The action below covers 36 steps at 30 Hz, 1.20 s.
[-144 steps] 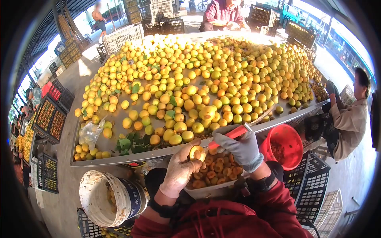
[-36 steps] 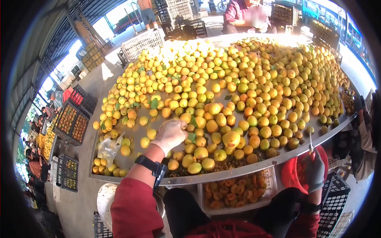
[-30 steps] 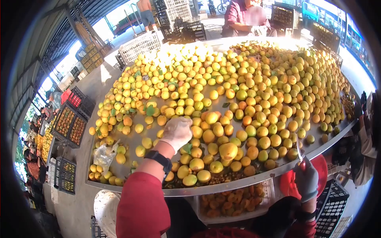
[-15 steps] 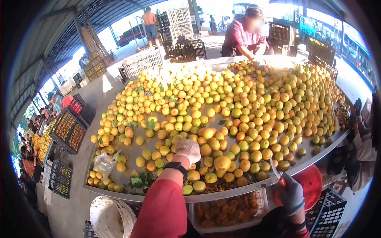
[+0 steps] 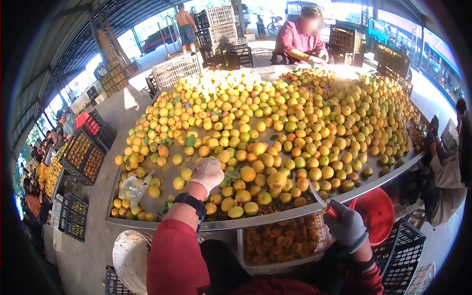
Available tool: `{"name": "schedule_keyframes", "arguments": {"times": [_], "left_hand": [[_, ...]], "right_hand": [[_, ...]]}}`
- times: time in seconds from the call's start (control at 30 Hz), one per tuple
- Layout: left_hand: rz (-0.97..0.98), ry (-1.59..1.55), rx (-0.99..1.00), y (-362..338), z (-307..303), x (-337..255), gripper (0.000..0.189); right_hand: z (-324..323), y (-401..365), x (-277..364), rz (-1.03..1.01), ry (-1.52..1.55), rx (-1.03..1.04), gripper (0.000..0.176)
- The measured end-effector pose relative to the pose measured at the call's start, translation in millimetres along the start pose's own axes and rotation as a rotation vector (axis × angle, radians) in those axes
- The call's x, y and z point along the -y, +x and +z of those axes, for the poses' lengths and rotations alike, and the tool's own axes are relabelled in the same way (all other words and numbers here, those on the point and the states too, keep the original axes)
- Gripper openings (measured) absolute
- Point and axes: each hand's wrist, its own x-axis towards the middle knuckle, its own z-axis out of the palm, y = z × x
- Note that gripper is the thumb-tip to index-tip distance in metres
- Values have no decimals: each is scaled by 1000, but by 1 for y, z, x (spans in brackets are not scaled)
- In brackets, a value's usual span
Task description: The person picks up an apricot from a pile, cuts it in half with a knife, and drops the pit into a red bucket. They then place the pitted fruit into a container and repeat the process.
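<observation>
My left hand, in a pale glove with a dark watch at the wrist, is closed over the near-left part of a large heap of yellow-orange apricots. Its fingers point away from me, so what they hold is hidden. By the table's front edge, my right hand in a grey glove grips a knife by its red handle, blade pointing up and left towards the fruit. Below that edge, between my hands, a white crate contains apricot pieces.
A metal-rimmed table bears the fruit and a clear plastic bag. A red bucket stands at right, a white bucket at lower left. Across the table a person in a red shirt sits near stacked crates.
My left hand has moved left over the fruit, and several apricots near it have shifted. My right hand with the knife is slightly further left. The person opposite has drawn their hands back.
</observation>
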Motion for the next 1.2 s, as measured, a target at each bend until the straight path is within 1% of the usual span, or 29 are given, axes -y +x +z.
{"name": "schedule_keyframes", "arguments": {"times": [0.03, 0.1, 0.13, 0.2, 0.27, 0.33, 0.4, 0.43, 0.47, 0.53, 0.57, 0.63, 0.67, 0.73, 0.8, 0.83, 0.87, 0.93, 0.97, 1.0, 1.07, 1.1, 1.13, 1.17, 1.2], "left_hand": [[-2, -2, -3, 0, -4, -4, 19], [37, -20, -126, 2, -12, -19, 23], [34, -21, -130, 9, -7, -23, 23], [164, -20, -195, 26, 9, -28, 21], [290, -39, -95, 28, 8, -46, 21], [303, -248, 5, 22, 15, -62, 19], [217, -52, 145, 29, 26, -76, 21], [172, -35, 143, 28, 26, -81, 20], [168, -34, 139, 28, 23, -82, 20], [121, -25, 281, 27, 10, -86, 20], [122, -25, 282, 26, 7, -85, 20], [174, -107, 116, 19, -3, -79, 23], [106, -143, 148, 15, -15, -79, 31], [72, -305, -43, 7, -27, -66, 40], [-31, -629, -34, -6, -52, -54, 47], [-22, -779, -31, -9, -55, -43, 45], [18, -937, -129, -21, -62, -38, 40], [-54, -1775, -171, -41, -58, -28, 35], [-11, -1960, -204, -53, -55, -27, 31], [-22, -1959, -215, -66, -51, -22, 31], [97, -2140, -91, -92, -38, -17, 30], [-16, -2237, -79, -104, -32, -21, 37], [-31, -2247, -46, -114, -23, -26, 37], [26, -2313, -44, -124, -13, -31, 37], [84, -2381, -40, -133, -3, -37, 38]], "right_hand": [[-1, -1, 4, -1, -26, -4, 33], [-1, 1, 3, -5, -53, -8, 34], [0, 2, -2, 22, -4, -3, 34], [2, 4, -10, 41, 45, 3, 34], [4, 10, -13, 102, 97, 19, 34], [7, 14, -14, 98, 148, 12, 33], [7, 19, -14, 92, 162, 25, 34], [10, 21, -19, 83, 164, 27, 34], [14, 22, -26, 80, 158, 24, 34], [15, 23, -28, 78, 151, 21, 34], [15, 23, -26, 88, 158, 30, 33], [15, 21, -26, 102, 167, 40, 32], [17, 21, -29, 70, 222, 66, 30], [17, 18, -25, 38, 279, 95, 28], [15, 16, -13, -24, 275, 130, 26], [18, 15, -10, -37, 279, 142, 26], [21, 13, -8, -57, 244, 117, 26], [26, 9, -5, -88, 214, 108, 25], [29, 8, -5, -75, 234, 111, 26], [31, 5, -5, -58, 252, 111, 27], [39, 1, -1, -81, 284, 82, 27], [38, -1, 12, -110, 189, 80, 27], [36, -4, 25, -128, 90, 77, 27], [35, -9, 42, -178, 58, 22, 25], [40, -11, 43, -278, 23, -16, 23]]}}
